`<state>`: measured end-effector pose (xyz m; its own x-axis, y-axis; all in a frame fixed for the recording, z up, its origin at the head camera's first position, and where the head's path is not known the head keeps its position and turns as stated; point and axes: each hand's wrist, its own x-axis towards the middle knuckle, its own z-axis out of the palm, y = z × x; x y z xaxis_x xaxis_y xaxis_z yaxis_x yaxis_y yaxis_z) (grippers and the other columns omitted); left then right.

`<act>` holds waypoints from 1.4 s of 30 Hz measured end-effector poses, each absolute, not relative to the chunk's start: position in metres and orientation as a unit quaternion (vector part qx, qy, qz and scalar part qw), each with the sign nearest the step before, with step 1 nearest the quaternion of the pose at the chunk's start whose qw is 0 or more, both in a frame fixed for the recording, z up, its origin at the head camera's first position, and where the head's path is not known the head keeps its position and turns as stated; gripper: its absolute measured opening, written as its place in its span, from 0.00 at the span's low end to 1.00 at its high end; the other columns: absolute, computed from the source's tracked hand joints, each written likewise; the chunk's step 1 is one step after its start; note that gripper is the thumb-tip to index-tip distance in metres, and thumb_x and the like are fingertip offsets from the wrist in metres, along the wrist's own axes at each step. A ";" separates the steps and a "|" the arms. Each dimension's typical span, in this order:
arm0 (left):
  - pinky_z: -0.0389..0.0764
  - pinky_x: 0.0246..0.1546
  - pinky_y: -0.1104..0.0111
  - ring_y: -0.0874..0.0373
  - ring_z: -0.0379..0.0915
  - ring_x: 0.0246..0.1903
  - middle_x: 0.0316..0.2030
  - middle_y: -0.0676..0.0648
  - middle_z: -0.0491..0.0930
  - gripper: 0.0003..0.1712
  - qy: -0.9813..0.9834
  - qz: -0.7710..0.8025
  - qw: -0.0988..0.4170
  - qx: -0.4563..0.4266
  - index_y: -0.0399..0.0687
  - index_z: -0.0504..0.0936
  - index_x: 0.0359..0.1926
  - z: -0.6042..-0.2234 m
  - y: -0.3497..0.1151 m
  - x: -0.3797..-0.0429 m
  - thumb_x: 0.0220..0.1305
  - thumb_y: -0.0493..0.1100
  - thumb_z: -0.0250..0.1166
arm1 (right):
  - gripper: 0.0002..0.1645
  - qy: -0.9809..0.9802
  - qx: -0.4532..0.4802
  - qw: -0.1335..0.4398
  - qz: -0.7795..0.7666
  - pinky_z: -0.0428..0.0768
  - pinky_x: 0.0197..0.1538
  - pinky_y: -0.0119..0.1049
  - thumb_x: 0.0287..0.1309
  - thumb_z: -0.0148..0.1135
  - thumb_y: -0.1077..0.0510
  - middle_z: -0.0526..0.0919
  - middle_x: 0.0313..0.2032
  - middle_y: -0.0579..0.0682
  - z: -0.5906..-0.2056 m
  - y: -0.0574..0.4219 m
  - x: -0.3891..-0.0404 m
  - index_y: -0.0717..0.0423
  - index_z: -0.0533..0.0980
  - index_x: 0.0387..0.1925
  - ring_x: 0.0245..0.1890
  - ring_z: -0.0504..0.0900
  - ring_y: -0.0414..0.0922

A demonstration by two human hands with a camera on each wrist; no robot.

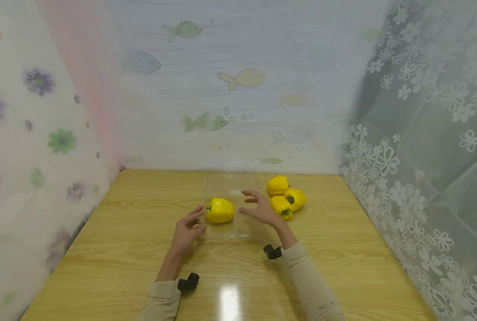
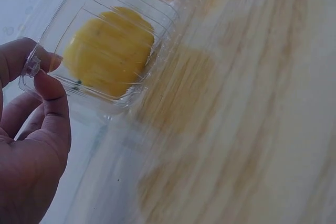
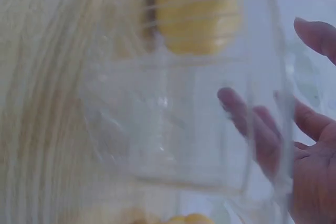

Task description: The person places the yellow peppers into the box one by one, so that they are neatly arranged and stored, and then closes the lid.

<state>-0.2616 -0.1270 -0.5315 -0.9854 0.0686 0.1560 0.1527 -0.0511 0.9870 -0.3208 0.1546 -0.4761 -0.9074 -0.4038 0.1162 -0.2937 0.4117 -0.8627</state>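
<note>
I see left hand [image 1: 187, 232] pinching box [image 1: 244, 226] rim, right hand [image 1: 261, 210] holding nothing; pepper [image 1: 221, 211] in box, left side. One-sided hold could tilt box, I judge, rolling pepper.

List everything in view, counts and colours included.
Pepper in box: 1, yellow with green stem, between the hands
Loose peppers: 3, yellow, clustered on the table right of the box
Box: 1, clear, mid-table
Table: 1, light wood, under everything
Fish sheet: 1, pale with printed fish, behind the table
Flower sheet: 1, white with purple and green flowers, left
Lace-print sheet: 1, grey with white flowers, right
Wrist cameras: 2, black, one at each cuff
Sleeves: 2, beige, on the forearms
Left hand: 1, bare, pinching the box edge
Right hand: 1, bare, fingers spread, beside the box
</note>
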 end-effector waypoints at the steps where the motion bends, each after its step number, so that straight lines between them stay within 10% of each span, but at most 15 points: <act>1: 0.76 0.40 0.79 0.54 0.70 0.46 0.72 0.36 0.66 0.28 -0.690 -0.719 0.030 -0.080 0.26 0.74 0.65 -0.532 -0.127 -0.262 0.62 0.22 0.63 | 0.38 0.838 -0.204 0.053 -0.503 0.80 0.58 0.53 0.64 0.70 0.54 0.67 0.72 0.59 -0.473 0.158 -0.319 0.52 0.67 0.72 0.67 0.73 0.60; 22: 0.75 0.45 0.78 0.50 0.68 0.54 0.74 0.43 0.65 0.29 -0.692 -0.719 0.000 -0.066 0.31 0.74 0.66 -0.533 -0.128 -0.260 0.64 0.25 0.65 | 0.31 0.823 -0.183 -0.040 -0.536 0.81 0.57 0.53 0.67 0.63 0.67 0.69 0.67 0.71 -0.449 0.225 -0.306 0.73 0.67 0.68 0.63 0.72 0.71; 42: 0.75 0.47 0.78 0.55 0.68 0.51 0.75 0.42 0.64 0.27 -0.691 -0.718 0.006 -0.082 0.28 0.75 0.65 -0.534 -0.128 -0.261 0.64 0.25 0.64 | 0.29 0.846 -0.132 -0.072 -0.512 0.70 0.65 0.63 0.67 0.63 0.65 0.71 0.65 0.72 -0.468 0.270 -0.314 0.73 0.69 0.66 0.63 0.72 0.69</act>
<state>-0.2611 -0.1275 -0.5341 -0.9864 0.1045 0.1271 0.1230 -0.0450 0.9914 -0.3143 0.2696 -0.4683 -0.9545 -0.1502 0.2574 -0.2977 0.4402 -0.8471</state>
